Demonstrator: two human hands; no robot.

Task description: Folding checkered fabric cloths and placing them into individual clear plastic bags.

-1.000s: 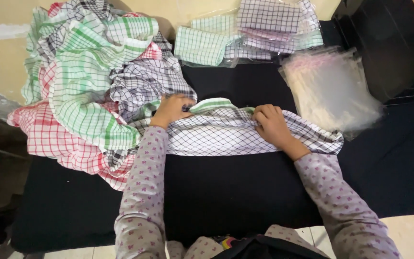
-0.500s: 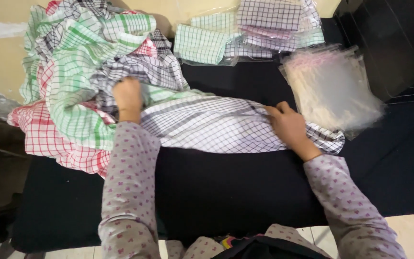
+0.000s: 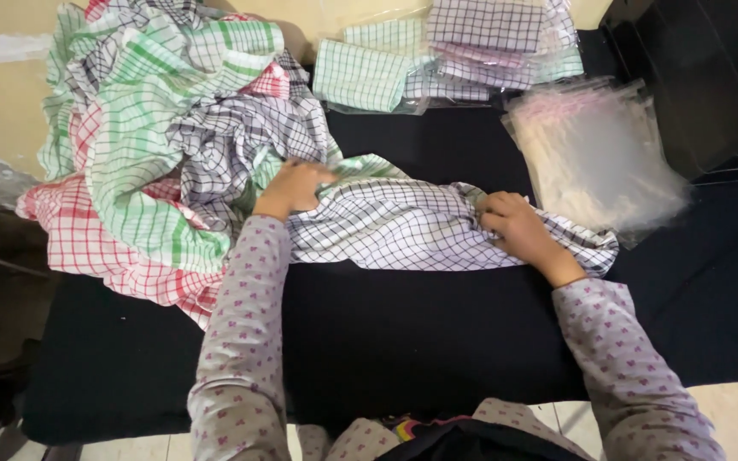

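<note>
Left hand (image 3: 294, 186): I see it gripping the left end of the black-checked cloth (image 3: 403, 224).
Right hand (image 3: 518, 229): pinching the bunched right end.
Cloth: mid-table, crumpled, unfolded.
Done: folded stack (image 3: 437, 51) far.
Left: loose pile (image 3: 155, 145), far left.

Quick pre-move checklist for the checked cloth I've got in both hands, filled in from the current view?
1. Left hand gripping the black-checked cloth at its left end: ok.
2. Right hand gripping its right part: ok.
3. Cloth lying flat: not ok, bunched and wrinkled between the hands.
4. Cloth free of the loose cloth pile: cannot tell, the left end meets the pile.
5. Bare black surface in front of the cloth: ok.
6. Clear plastic bags and folded cloths apart from the hands: ok.
</note>
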